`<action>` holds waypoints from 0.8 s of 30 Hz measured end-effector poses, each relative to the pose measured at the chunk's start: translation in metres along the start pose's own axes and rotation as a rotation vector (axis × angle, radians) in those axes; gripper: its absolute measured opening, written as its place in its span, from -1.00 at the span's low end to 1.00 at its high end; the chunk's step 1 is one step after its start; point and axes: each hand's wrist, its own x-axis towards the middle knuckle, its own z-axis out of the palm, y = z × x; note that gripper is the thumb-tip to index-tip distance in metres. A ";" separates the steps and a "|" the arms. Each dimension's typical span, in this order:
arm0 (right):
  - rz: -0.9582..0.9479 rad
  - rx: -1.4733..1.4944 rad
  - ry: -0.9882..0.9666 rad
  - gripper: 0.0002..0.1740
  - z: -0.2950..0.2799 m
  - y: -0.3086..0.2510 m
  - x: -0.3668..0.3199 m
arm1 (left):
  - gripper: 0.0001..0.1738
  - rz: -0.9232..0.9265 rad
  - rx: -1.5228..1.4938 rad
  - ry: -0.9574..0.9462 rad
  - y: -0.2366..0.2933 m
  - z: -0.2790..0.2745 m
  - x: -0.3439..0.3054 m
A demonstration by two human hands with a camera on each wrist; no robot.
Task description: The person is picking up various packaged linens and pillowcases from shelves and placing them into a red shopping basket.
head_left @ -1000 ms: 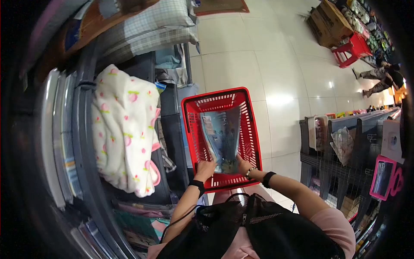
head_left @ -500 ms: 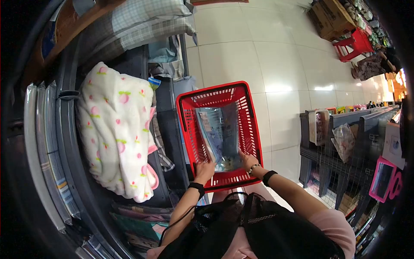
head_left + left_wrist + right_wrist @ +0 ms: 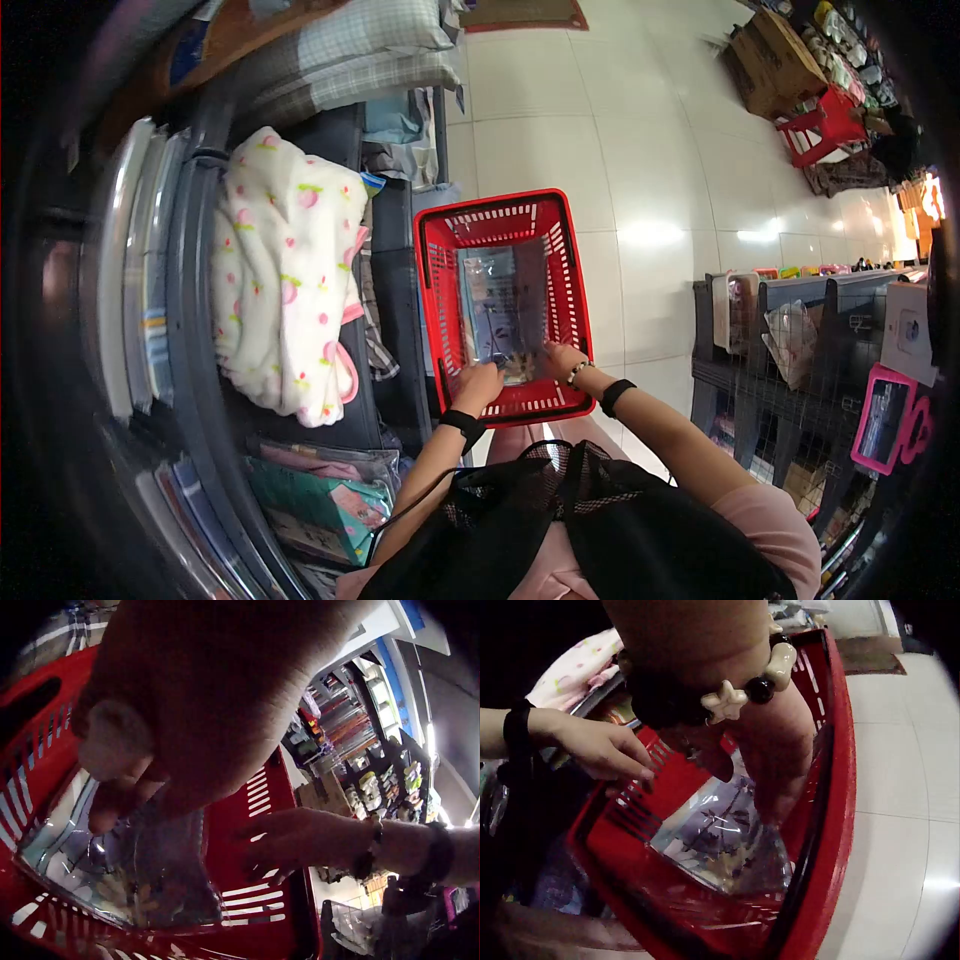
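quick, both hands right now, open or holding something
Left hand: open, fingers loose, over the red basket.
Right hand: open, holding nothing; whether it touches the clear-wrapped package cannot be told.

We see a short-sleeved pale pink top (image 3: 775,520); over its front, a black layer (image 3: 640,530), partly mesh; a black left wristband (image 3: 464,425); a black right wristband (image 3: 616,396); a right-wrist bracelet (image 3: 577,372) of dark round beads (image 3: 760,690), one cream star bead (image 3: 726,702) and one elongated cream bead (image 3: 781,666).

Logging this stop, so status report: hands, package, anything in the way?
Left hand open, right hand open, neither gripping. Clear-wrapped package lying inside red basket. No obstruction seen but the hands.
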 end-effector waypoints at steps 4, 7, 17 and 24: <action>-0.159 0.010 0.131 -0.70 0.002 0.016 -0.052 | -0.55 -0.009 -0.159 0.036 -0.001 0.015 -0.038; -0.294 0.110 0.254 -0.73 0.024 0.040 -0.080 | -0.51 0.002 -0.185 0.101 -0.008 0.038 -0.058; -0.116 0.493 0.165 -0.80 0.113 0.135 -0.185 | -0.38 -0.225 -1.012 -0.248 -0.014 0.186 -0.218; -0.443 -0.981 -0.473 -0.79 0.219 0.352 -0.083 | -0.53 -0.630 -1.256 0.027 -0.018 0.366 -0.330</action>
